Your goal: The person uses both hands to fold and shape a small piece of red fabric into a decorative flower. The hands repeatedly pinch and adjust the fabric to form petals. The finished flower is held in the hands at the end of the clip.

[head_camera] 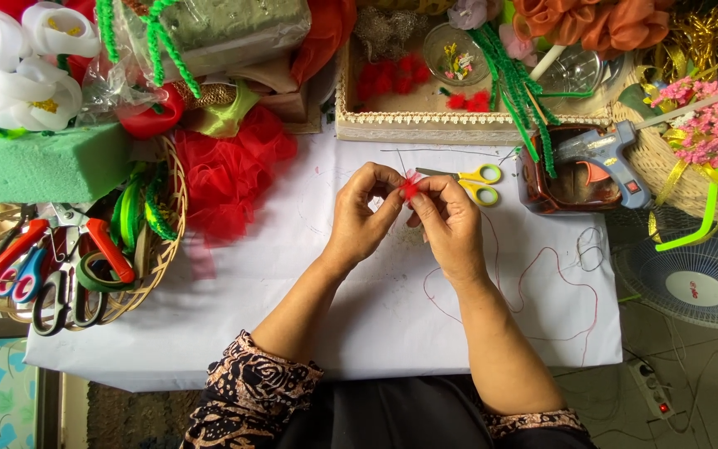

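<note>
Both hands meet over the middle of a white-covered table point(234, 299). My left hand point(363, 218) and my right hand point(450, 223) pinch a small red flower piece point(409, 189) between their fingertips, held just above the cloth. A thin wire stem sticks up from the piece toward the back. A red thread point(533, 266) trails from under my right hand in loops across the cloth to the right. Yellow-handled scissors point(477, 183) lie just beyond my right hand.
A lace-edged tray point(425, 125) with red petals stands behind. A glue gun point(604, 154) rests in a brown container. A wicker basket point(155, 266) with scissors and tape sits left, beside green foam point(39, 162) and red tulle point(230, 175). A fan point(691, 283) lies right.
</note>
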